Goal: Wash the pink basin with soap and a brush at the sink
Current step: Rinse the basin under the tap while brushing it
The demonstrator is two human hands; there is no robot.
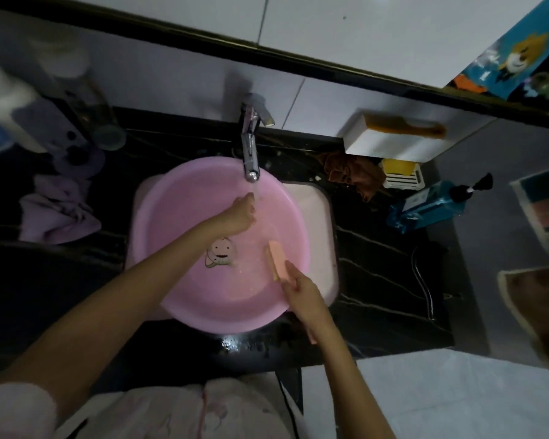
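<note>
- The right grip is clenched around the handle of a peach-pink brush. The handle's tail shows below the wrist.
- The brush head lies against the right inner wall of the pink basin, low inside the rim, so the task's thing is directly under and around this grip.
- The left grip reaches to the middle of the basin with its fingers bent under the water stream. I cannot tell whether it holds anything.
- The basin sits in the sink, tilted a little toward the person, under the faucet, which is running into it.
- A cartoon print shows clearly on the basin floor, and no foam is visible.
- Judgement: wetting is under way and the brush is in place. Soaping, a full scrub of walls and rim, and the rinse are left to do.
- A yellow block in a slatted white holder, possibly the soap, rests on the counter, well apart from both grips, beside a brown cloth.
</note>
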